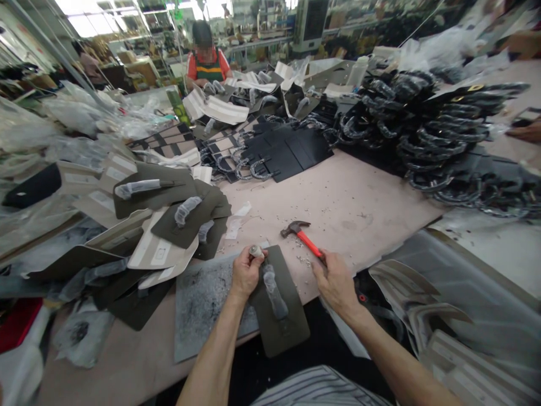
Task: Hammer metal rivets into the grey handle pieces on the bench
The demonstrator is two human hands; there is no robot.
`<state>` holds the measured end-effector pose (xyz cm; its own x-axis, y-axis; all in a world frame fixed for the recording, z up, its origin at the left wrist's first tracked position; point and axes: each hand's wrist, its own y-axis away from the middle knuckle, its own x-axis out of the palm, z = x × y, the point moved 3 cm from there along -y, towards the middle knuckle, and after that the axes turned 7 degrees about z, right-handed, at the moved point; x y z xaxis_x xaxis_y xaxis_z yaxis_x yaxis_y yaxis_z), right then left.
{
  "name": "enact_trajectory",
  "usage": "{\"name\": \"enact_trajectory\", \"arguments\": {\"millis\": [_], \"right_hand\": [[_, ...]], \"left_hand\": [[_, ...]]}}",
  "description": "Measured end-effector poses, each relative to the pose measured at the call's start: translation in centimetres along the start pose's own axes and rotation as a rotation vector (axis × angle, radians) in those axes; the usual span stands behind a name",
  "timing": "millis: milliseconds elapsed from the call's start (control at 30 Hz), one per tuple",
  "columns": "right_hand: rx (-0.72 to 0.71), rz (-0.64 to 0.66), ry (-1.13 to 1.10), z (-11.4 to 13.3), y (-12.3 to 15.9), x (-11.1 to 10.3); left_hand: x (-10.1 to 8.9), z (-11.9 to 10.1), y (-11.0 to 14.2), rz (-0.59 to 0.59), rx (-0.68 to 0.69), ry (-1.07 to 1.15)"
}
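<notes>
My right hand (337,283) grips the red handle of a claw hammer (310,242), its dark head lying just above the table to the upper left. In my left hand (245,273) is a short punch (256,251), held upright with its round metal end facing up. Beneath that hand lies a dark olive bag panel (285,321) with a plastic-wrapped handle (274,292). The panel rests partly on a scuffed grey plate (200,307) and overhangs the table's front edge. The punch's lower tip is hidden by my fingers.
Olive panels (181,220) with wrapped handles are heaped at left. Black panels (291,146) and a pile of black wrapped handles (422,124) stand farther back. Small metal bits (302,260) are scattered by the hammer. A person (207,65) sits across the table.
</notes>
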<state>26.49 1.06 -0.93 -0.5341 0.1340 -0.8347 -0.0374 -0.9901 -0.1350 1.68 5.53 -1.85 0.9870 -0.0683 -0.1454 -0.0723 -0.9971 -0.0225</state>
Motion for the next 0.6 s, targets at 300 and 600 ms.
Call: {"name": "enact_trajectory", "arguments": {"millis": [300,600], "right_hand": [[0.27,0.415,0.016,-2.6,-2.8,-0.4],[0.394,0.755,-0.564,1.7,-4.7,-0.1]], "left_hand": [[0.1,0.2,-0.1,0.013,0.01,0.007],[0.3,-0.9,0.0,0.039,0.043,-0.123]]}}
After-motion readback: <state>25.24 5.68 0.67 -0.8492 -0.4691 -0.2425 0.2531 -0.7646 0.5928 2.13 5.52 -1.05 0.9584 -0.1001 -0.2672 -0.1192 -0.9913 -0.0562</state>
